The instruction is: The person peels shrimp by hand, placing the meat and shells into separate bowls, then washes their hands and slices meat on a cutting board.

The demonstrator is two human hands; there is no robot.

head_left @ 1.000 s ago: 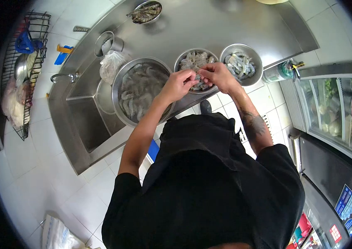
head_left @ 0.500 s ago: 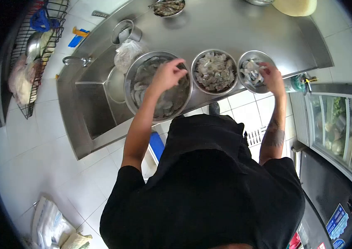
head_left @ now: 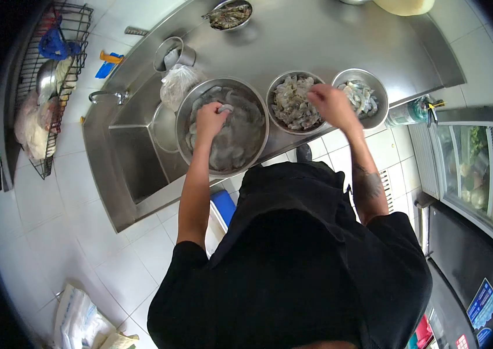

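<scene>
My left hand (head_left: 209, 120) is closed in a pinch on a grey raw shrimp (head_left: 227, 108), held over the large steel bowl (head_left: 265, 137). More grey shrimp (head_left: 229, 152) lie in cloudy water in that bowl. Between the middle and right bowls is my right hand (head_left: 332, 104), its fingers loosely bent and pointing left, with nothing visible in them. It partly covers the middle bowl (head_left: 272, 119), which is heaped with shrimp shells and heads (head_left: 293, 96). Peeled shrimp (head_left: 364, 100) lie in the right bowl (head_left: 384, 110).
A small bowl of dark shrimp (head_left: 229, 16) stands at the back of the steel counter (head_left: 293, 41). Left of the large bowl are a plastic bag (head_left: 178, 87), a steel pot (head_left: 187, 56) and the sink basin (head_left: 133, 157). A glass-door fridge (head_left: 479, 168) stands right.
My right hand has moved left from the right bowl towards the middle bowl. My left hand has lowered to the left over the large bowl and now pinches a shrimp.
</scene>
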